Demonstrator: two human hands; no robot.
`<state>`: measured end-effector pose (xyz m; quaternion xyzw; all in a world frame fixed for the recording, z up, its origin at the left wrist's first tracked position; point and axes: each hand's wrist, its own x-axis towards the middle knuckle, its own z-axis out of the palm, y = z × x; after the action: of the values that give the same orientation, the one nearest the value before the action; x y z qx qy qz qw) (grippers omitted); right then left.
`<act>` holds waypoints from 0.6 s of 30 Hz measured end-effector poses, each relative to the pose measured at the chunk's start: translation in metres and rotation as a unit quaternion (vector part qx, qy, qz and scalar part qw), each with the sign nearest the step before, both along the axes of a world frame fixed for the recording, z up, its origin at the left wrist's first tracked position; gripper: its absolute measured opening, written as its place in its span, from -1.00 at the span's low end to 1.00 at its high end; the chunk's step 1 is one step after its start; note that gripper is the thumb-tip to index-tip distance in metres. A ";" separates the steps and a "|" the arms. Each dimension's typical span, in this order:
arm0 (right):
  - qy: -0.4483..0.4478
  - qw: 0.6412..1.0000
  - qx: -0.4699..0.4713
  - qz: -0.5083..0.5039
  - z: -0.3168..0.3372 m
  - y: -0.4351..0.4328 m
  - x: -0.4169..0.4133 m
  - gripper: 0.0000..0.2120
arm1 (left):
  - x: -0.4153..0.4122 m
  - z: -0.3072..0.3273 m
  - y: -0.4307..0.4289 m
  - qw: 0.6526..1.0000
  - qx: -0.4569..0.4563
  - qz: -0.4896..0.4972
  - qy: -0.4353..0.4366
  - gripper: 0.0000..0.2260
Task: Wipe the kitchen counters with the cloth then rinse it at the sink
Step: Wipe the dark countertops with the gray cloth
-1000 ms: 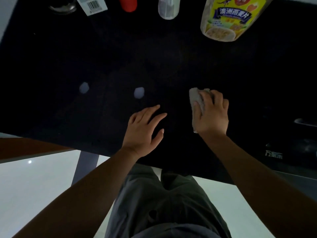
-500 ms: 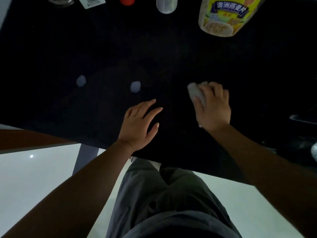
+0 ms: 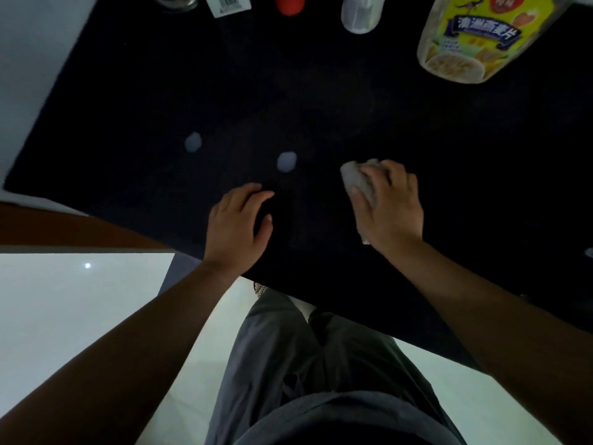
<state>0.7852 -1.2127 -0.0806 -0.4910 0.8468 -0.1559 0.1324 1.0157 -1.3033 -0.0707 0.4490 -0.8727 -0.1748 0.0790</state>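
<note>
A small grey cloth [image 3: 357, 179] lies bunched on the black counter [image 3: 321, 101], and my right hand [image 3: 390, 207] grips it with fingers curled over its top. Only the cloth's far end and a scrap by my wrist show. My left hand [image 3: 237, 220] rests flat on the counter to the left of the cloth, fingers spread and holding nothing. No sink is in view.
Along the counter's far edge stand a big yellow-labelled oat jar [image 3: 475, 36], a clear bottle [image 3: 361, 12], a red item [image 3: 288, 4] and a barcode tag [image 3: 229, 4]. Two pale light spots [image 3: 286, 161] lie on the counter. The counter's near edge runs diagonally above white floor [image 3: 64, 300].
My right hand slid the cloth a little away from me and to the left. My left hand's fingers drew in slightly while staying on the counter.
</note>
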 end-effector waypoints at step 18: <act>0.043 0.998 0.014 0.035 0.006 -0.060 -0.020 -0.62 | 0.017 -0.018 -0.008 0.997 -0.008 0.074 -0.034 -0.54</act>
<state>0.7657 -1.2725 -0.0741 -0.5250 0.8360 -0.1178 0.1078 1.0326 -1.3110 -0.0882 0.5178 -0.8404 -0.1463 0.0657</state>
